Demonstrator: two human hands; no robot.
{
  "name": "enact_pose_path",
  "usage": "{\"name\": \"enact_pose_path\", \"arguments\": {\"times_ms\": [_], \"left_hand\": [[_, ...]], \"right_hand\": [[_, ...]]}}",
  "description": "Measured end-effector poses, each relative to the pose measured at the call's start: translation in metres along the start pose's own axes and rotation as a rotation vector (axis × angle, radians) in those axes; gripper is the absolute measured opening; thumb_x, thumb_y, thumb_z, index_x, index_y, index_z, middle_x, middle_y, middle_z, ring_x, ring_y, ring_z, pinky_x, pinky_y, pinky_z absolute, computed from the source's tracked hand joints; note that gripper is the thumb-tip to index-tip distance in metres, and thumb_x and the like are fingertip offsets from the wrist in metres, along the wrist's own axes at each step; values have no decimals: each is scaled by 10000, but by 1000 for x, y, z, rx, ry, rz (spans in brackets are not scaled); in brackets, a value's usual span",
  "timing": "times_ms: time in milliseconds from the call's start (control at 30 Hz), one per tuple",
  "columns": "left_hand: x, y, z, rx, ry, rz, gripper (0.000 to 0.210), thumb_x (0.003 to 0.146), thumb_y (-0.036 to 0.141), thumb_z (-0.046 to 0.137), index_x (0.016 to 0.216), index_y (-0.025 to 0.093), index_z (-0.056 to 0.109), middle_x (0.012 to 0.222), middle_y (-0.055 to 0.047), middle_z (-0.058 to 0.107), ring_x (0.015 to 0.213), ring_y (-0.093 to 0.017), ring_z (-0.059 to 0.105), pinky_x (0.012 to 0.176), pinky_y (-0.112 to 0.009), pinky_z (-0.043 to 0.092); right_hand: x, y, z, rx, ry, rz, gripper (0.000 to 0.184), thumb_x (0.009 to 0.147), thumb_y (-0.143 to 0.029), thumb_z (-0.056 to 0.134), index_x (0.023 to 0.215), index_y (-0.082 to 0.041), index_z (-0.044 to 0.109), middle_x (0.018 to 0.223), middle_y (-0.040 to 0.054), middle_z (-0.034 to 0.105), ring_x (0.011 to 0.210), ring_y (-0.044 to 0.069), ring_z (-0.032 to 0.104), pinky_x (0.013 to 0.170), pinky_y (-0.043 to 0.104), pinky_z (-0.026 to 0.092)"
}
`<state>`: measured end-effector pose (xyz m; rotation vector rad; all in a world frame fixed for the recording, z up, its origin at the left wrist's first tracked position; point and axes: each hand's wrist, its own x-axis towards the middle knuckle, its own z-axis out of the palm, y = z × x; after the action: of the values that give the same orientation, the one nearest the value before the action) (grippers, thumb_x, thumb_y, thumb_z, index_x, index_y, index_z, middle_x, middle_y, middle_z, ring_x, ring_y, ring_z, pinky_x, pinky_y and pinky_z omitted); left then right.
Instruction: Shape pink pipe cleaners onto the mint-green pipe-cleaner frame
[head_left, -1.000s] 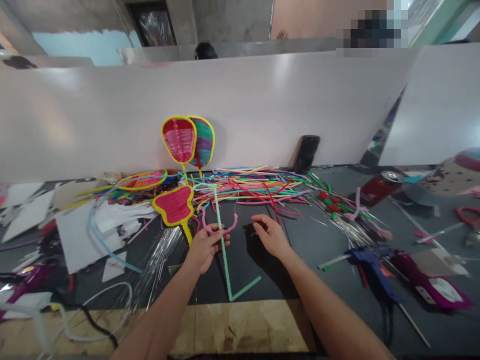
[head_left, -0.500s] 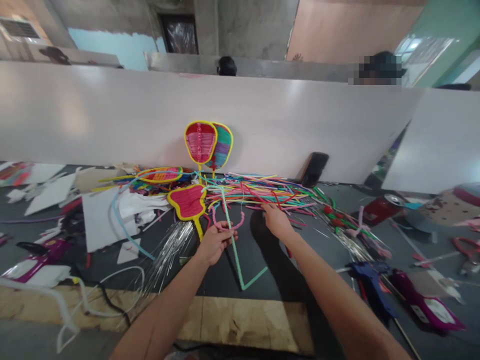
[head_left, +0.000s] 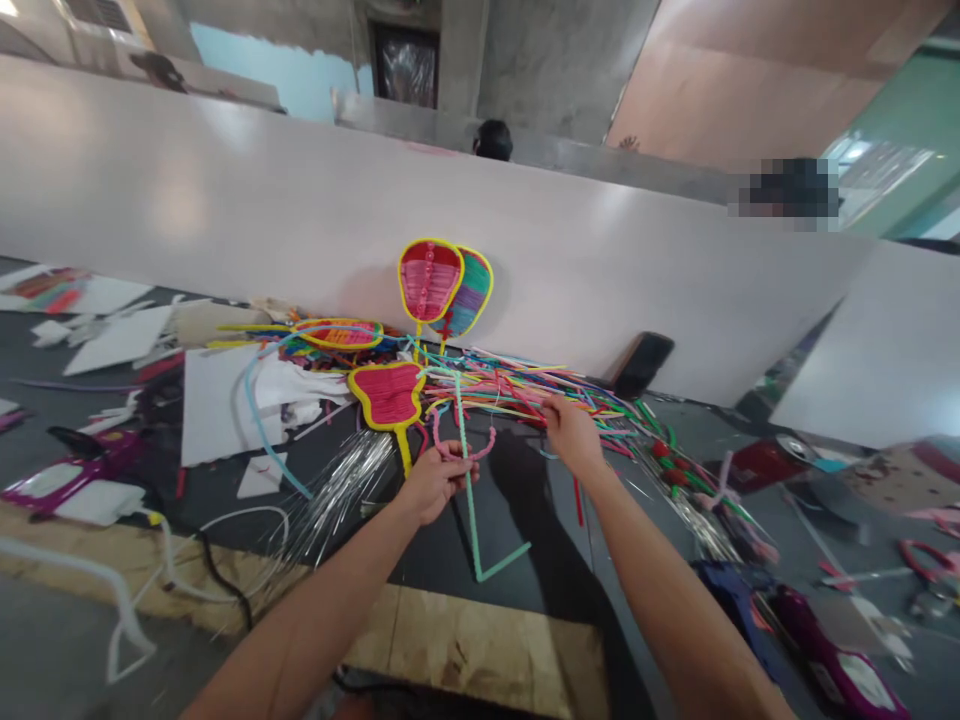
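My left hand [head_left: 433,486] is closed on a pink pipe cleaner [head_left: 489,446] bent into an open curve. A pale green pipe cleaner [head_left: 471,515], bent sharply near its lower end, crosses the pink one at my fingers. My right hand [head_left: 576,432] reaches to the front of a heap of coloured pipe cleaners [head_left: 525,385]; its fingertips are pinched together at some red strands, and exactly which one they grip is partly hidden. Left of the heap lies a yellow-rimmed red fan shape [head_left: 388,398] on a yellow stem.
Two yellow-rimmed fans [head_left: 431,282] lean on the white partition [head_left: 300,200], with a dark phone [head_left: 643,362] further right. Silver tinsel [head_left: 341,490] and white card [head_left: 225,410] lie left. A red can [head_left: 765,460], blue glue gun [head_left: 731,605] and scissors [head_left: 926,562] are right.
The view has tilted and shifted. My right hand has moved slightly along the heap, its fingers still at the strands. My left hand keeps hold of the pink pipe cleaner.
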<state>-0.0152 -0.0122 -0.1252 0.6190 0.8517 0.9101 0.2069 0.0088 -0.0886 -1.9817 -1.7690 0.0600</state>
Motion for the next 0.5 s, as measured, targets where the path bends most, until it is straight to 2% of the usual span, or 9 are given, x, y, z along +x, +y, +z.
{"name": "enact_pose_path", "arguments": {"times_ms": [133,200,300,400,500], "left_hand": [[1,-1,-1,-19,-17,7,185,661,23,647,774,132,550,644,-23,646,616,-105,623,648,-234,523],[1,-1,-1,-20,-19,7,184,661,28,652,774,134,553,654,-20,643,633,-105,624,663,-240,524],[1,0,-1,-15,-20,5,194,654,35,664,777,137,554,659,-13,637,651,-107,625,682,-250,525],[0,0,-1,-12,-27,1,204,644,47,681,772,140,552,657,-6,631,652,-104,623,696,-255,523],[0,1,0,-9,-42,0,210,636,64,698,763,141,549,656,-4,632,655,-104,622,703,-252,520]], "right_hand": [[10,1,-38,152,211,13,281,887,-297,370,996,-156,587,912,88,680,803,183,616,691,284,448],[13,1,-56,570,378,34,202,814,-310,487,877,-155,601,822,66,685,697,153,604,629,262,449],[13,0,-79,988,429,110,183,709,-320,618,806,-172,576,805,31,686,565,94,551,478,194,386],[7,1,-100,1168,524,140,221,666,-333,681,777,-175,572,782,15,689,548,77,549,432,165,355],[2,3,-121,1235,596,154,217,672,-337,688,742,-182,553,739,3,693,540,80,567,428,163,365]]}}
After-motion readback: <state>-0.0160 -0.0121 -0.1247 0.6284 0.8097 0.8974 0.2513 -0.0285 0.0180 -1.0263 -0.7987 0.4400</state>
